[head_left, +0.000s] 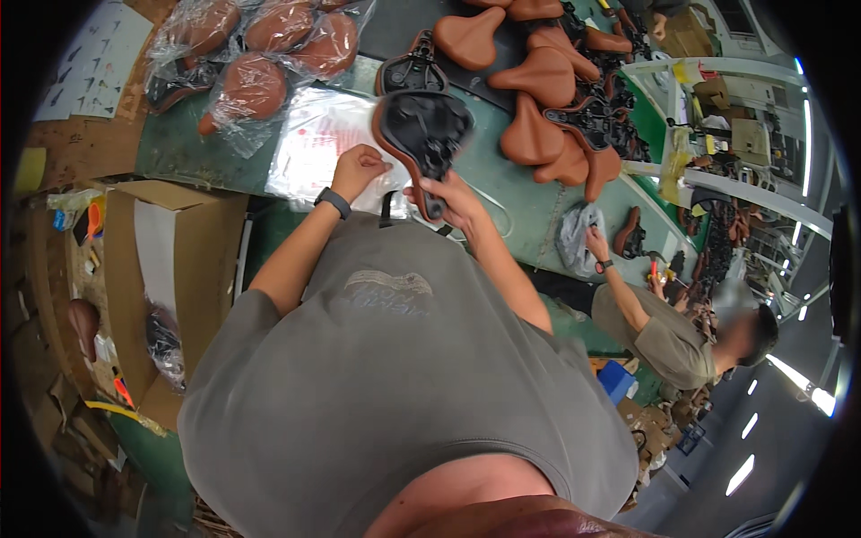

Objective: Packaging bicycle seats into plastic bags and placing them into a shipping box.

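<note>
Looking down past a grey T-shirt (377,386), I've got both bare hands over a green workbench (529,206). Treat the saddle in hand as the middle of the clock, 12 being the top of the view.

The right hand (460,204) has its fingers wrapped round the narrow nose of that bike saddle (421,125). It's flipped over, black underside showing and a brown edge down its side, nose toward the shirt. The left hand (361,168), dark watch (334,203) on the wrist, is at 8 o'clock with its fingers curled, over a stack of clear plastic bags (309,148). Honestly can't tell if it's pinching plastic or just curled. The stack itself sits at 9.

Just beyond at 12 there's another upside-down saddle (413,70); can't say if the two touch. Around 2 o'clock is a messy heap of brown saddles (538,76), some right side up, some black side up. At 10, a bunch of saddles in clear wrap (254,85).

Further out at 8, a tall open cardboard box (215,260). Over at 4, a co-worker (664,336) has a hand (596,242) at a greyish plastic bag (572,240). Way off past them, bright light strips (740,475).
</note>
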{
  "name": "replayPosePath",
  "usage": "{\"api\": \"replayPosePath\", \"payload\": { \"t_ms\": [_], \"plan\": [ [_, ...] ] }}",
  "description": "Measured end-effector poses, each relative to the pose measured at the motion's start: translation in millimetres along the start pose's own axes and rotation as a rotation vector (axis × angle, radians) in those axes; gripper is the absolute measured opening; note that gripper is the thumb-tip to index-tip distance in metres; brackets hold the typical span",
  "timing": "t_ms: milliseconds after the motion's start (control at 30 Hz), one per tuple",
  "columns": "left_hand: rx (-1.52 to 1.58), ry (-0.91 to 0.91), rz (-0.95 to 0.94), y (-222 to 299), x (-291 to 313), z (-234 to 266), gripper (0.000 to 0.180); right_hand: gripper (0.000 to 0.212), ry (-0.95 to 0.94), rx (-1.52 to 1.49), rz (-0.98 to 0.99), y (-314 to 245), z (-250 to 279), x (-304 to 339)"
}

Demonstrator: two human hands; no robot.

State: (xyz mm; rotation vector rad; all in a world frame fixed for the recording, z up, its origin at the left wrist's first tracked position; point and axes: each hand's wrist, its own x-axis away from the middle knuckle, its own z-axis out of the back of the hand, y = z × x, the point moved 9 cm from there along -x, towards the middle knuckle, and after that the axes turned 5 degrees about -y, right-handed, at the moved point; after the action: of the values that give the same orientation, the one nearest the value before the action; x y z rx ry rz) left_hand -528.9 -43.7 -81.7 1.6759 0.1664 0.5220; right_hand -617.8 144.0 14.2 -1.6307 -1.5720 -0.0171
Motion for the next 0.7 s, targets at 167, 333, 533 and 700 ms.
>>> {"api": "replayPosePath", "payload": {
  "t_ms": [167,333,533,700],
  "plan": [
    [0.340,-0.003,0.321,31.5,55.0,22.3,0.022,0.051,-0.087,0.036,-0.129,0.1,-49.5,-59.7],
    [1.254,0.280,-0.039,91.4,88.9,166.8,0.018,0.050,-0.111,-0.249,0.014,-31.9,-41.5,-34.3],
    [0.212,0.294,0.085,201.3,33.5,119.0,0.018,0.092,0.052,1.136,0.312,-98.0,-50.3,4.7],
    [-0.314,-0.426,-0.599,338.1,19.7,-35.5,0.011,0.086,0.314,0.493,0.140,-74.1,-14.4,-30.3]
  ]
}}
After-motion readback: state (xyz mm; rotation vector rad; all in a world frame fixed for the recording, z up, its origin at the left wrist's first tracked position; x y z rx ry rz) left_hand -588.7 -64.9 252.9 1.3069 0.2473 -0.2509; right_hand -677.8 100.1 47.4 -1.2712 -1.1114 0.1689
